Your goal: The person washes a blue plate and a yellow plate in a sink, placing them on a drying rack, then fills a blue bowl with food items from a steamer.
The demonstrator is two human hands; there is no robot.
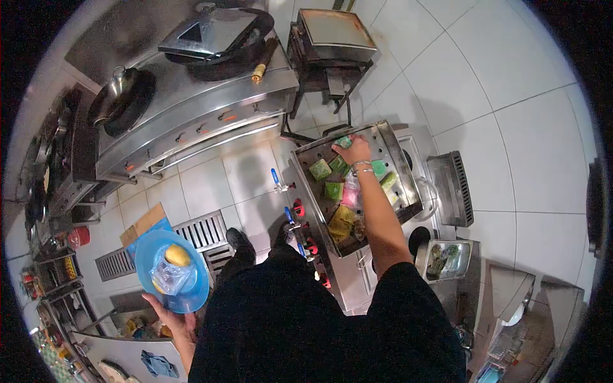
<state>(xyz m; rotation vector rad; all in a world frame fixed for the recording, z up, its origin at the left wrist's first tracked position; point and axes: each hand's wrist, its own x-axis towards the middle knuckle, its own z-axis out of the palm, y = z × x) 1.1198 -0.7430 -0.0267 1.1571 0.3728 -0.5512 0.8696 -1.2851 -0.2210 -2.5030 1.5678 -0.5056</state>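
Note:
My left hand (175, 320) grips the near rim of a blue plastic bowl (147, 250), held out at the left. Inside the bowl lie a yellow, rounded item (177, 256) and a clear plastic bag (171, 281). My right hand (354, 150), a bracelet on its wrist, reaches over a perforated metal tray (381, 145). Its fingers are closed around a small green wrapped packet (345, 142) at the tray's far end. Several green blocks (320, 169), a pink bag (351, 193) and a yellow, crumpled item (341, 223) lie in the tray. My forearm hides part of the contents.
A steel stove (211, 105) with a black wok (131, 102) stands at upper left. Blue-handled valves (288, 215) stick out beside the tray. Floor grates (201, 233) lie near my feet. At right are a steel container (447, 260) of greens and a dark vented box (450, 188).

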